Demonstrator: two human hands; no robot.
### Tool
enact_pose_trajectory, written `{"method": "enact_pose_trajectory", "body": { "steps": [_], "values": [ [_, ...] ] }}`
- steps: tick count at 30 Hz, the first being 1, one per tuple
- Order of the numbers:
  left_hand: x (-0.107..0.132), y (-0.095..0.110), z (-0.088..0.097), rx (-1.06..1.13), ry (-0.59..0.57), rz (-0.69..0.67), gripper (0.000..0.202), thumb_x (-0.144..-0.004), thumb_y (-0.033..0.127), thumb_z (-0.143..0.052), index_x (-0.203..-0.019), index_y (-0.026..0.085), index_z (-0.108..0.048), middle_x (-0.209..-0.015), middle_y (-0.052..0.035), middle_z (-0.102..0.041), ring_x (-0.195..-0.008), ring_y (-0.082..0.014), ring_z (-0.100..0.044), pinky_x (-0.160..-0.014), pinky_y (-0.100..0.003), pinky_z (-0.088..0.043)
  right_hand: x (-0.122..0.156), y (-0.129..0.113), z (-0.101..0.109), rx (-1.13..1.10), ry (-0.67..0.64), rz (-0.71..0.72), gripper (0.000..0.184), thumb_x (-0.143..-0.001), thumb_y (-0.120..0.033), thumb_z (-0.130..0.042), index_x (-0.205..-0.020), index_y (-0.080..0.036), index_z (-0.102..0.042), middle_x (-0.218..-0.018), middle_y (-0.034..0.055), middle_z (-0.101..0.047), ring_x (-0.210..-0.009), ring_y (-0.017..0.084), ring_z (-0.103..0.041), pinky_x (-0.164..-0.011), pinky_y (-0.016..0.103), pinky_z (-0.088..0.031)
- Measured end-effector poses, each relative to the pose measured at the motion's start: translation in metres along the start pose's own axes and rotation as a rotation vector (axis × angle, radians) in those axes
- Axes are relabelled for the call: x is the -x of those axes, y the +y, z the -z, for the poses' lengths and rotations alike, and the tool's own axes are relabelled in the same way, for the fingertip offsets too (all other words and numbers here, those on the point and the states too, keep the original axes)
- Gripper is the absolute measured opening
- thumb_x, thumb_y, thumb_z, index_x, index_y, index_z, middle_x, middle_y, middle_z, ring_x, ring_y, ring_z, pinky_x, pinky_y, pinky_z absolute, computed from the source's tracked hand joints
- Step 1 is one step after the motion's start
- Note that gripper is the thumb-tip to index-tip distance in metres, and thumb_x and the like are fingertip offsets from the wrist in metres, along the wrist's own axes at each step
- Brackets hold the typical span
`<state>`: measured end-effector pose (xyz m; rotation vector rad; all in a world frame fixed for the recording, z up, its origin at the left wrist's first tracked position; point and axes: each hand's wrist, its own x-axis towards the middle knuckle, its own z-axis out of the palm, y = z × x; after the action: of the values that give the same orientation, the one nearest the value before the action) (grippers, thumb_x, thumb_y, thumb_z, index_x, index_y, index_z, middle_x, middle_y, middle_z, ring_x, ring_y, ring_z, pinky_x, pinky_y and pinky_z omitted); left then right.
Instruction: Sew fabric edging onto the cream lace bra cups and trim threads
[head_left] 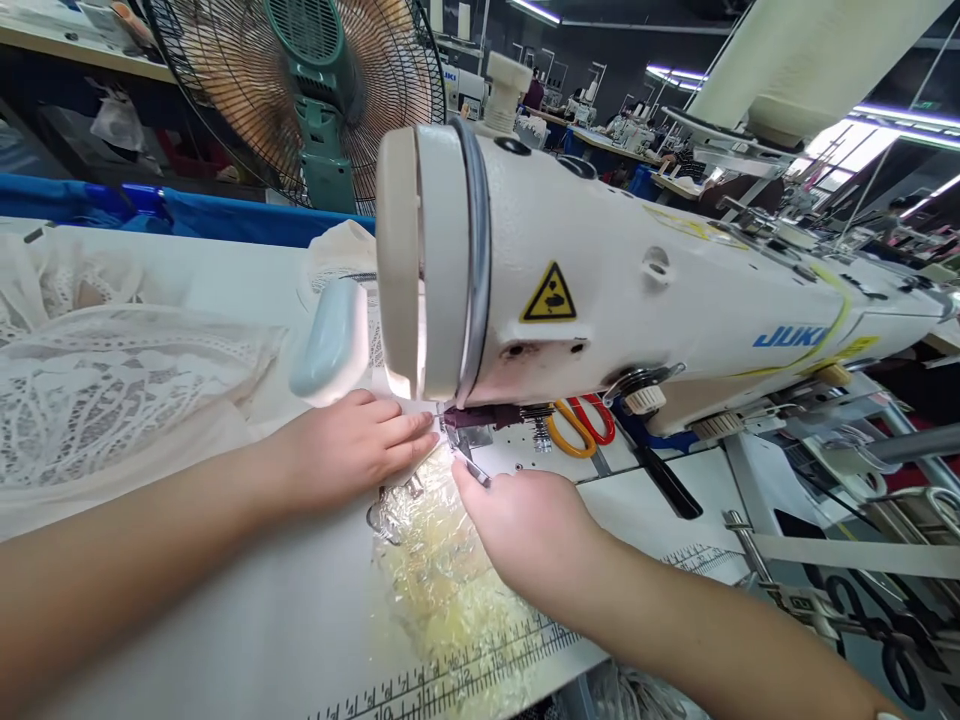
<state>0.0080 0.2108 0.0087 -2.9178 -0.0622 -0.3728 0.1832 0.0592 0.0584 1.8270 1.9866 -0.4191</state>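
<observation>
My left hand (356,445) lies flat on the machine bed, its outstretched fingertips beside the needle area of a white sewing machine (585,270). Under the presser foot, partly hidden by the machine head, is a strip of dark purple material (491,415). My right hand (529,515) is closed around a slim metal tool (474,468), whose tip points toward the presser foot; most of it is hidden in the fingers. Below both hands, clear crinkled plastic with a yellowish look (442,570) covers the bed. A lamp glows by the needle.
Orange-handled and red-handled scissors (574,430) lie behind the needle area, near a black-handled tool (667,480). White lace fabric (112,390) spreads at the left. A light-blue rounded object (330,340) sits beside the machine head. A ruler tape (442,680) runs along the front; a fan (315,90) stands behind.
</observation>
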Motion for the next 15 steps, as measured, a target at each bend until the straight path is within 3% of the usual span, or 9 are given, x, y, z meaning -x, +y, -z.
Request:
{"method": "enact_pose_trajectory", "body": {
  "steps": [3,7,11,13,15],
  "values": [
    [0.001,-0.003,-0.006,0.009,0.030,0.028,0.047,-0.093,0.005,-0.035,-0.124,0.027,-0.063,-0.123,-0.0063,-0.069,-0.096,-0.0212,-0.064,-0.084,-0.035,-0.047,0.008,0.000,-0.010,-0.019,-0.015,0.028,0.086,-0.075,-0.011,-0.062,-0.154,-0.016,-0.028,-0.088,0.0131,-0.070,-0.076,0.024,-0.067,-0.056,0.030,-0.045],
    [-0.001,0.002,0.001,-0.064,-0.042,0.148,0.045,-0.096,0.009,-0.031,-0.121,0.026,-0.065,-0.115,-0.0068,-0.070,-0.099,-0.0228,-0.063,-0.078,-0.034,-0.049,0.017,0.000,-0.028,-0.015,0.049,0.041,0.080,-0.080,-0.016,-0.059,-0.154,-0.020,-0.028,-0.086,0.0116,-0.068,-0.079,0.024,-0.066,-0.059,0.029,-0.045],
    [-0.005,0.010,0.016,-0.229,-0.106,0.432,0.034,-0.099,0.033,-0.039,-0.103,0.019,-0.070,-0.088,-0.0131,-0.070,-0.081,-0.0291,-0.065,-0.065,-0.041,-0.048,0.017,0.003,-0.047,-0.013,0.199,0.029,0.074,-0.080,-0.018,-0.060,-0.151,-0.021,-0.038,-0.085,0.0114,-0.067,-0.077,0.023,-0.065,-0.059,0.028,-0.045],
    [-0.009,0.010,0.019,-0.187,-0.116,0.596,0.037,-0.097,0.039,-0.043,-0.102,0.012,-0.068,-0.089,-0.0191,-0.069,-0.076,-0.0332,-0.065,-0.066,-0.047,-0.048,0.016,0.004,-0.057,-0.016,0.306,0.050,0.066,-0.083,-0.019,-0.058,-0.147,-0.022,-0.045,-0.082,0.0100,-0.068,-0.074,0.022,-0.065,-0.059,0.028,-0.045],
    [-0.014,0.008,0.017,-0.038,-0.094,0.664,0.036,-0.095,0.034,-0.045,-0.107,0.007,-0.065,-0.096,-0.0234,-0.068,-0.083,-0.0361,-0.066,-0.073,-0.050,-0.050,0.015,0.005,-0.068,-0.006,0.436,0.070,0.055,-0.086,-0.020,-0.056,-0.141,-0.022,-0.053,-0.076,0.0081,-0.067,-0.070,0.021,-0.065,-0.057,0.028,-0.046]
  ]
}}
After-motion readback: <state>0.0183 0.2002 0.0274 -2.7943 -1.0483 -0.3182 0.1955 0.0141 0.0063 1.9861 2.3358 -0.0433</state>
